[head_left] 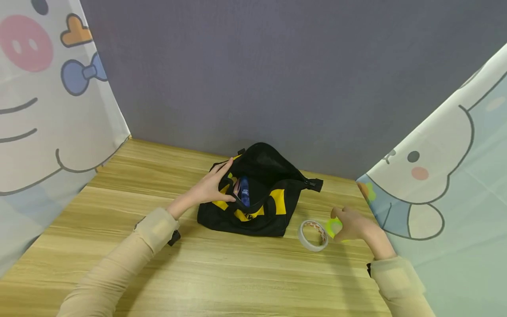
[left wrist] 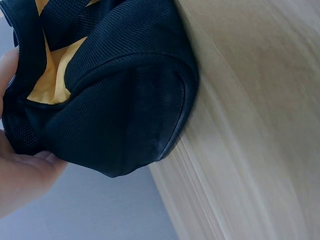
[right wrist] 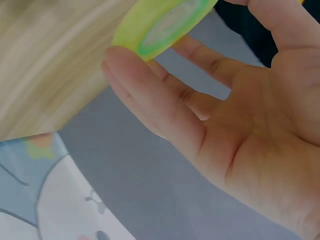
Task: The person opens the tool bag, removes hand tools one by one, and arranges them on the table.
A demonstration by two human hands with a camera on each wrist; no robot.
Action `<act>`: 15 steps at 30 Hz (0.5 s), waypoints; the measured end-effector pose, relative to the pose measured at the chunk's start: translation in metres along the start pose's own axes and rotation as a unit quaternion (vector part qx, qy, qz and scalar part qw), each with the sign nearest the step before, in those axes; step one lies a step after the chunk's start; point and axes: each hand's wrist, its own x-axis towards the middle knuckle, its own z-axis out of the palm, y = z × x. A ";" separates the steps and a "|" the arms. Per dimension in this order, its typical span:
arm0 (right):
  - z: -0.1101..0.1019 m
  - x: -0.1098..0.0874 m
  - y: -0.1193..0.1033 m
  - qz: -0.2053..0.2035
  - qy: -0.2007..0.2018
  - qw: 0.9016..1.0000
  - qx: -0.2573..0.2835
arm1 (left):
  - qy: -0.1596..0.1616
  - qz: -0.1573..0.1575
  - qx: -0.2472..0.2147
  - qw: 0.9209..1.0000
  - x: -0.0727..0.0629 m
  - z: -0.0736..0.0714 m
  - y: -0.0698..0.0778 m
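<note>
A black duffel bag with yellow patches stands on the table, its zipped mouth gaping. My left hand grips the left side of that mouth, thumb and fingers spread along the rim. Up close in the left wrist view, the hand is partly hidden by the bag. Inside the bag lies a dark blue bottle, beside a pinkish item too covered to name. To the right, my right hand holds a yellow-green tape roll between thumb and fingers; the roll is cut off in the right wrist view.
A white tape roll lies on the wooden table, just left of the yellow-green one. Behind the bag rises a grey partition. Cartoon-printed cloths hang on the left and right.
</note>
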 end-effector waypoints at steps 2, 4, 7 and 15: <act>0.004 0.001 0.005 0.006 -0.001 1.000 0.006 | 0.000 0.002 0.002 1.000 0.000 0.000 0.000; 0.008 0.002 0.010 0.010 -0.001 1.000 0.011 | 0.001 0.004 0.005 1.000 0.000 -0.001 -0.001; 0.014 0.005 0.017 0.019 0.001 1.000 0.017 | 0.001 0.004 0.007 1.000 0.000 0.000 -0.001; 0.033 0.015 0.037 0.053 -0.013 0.998 0.040 | 0.008 0.009 -0.002 1.000 -0.001 0.002 -0.001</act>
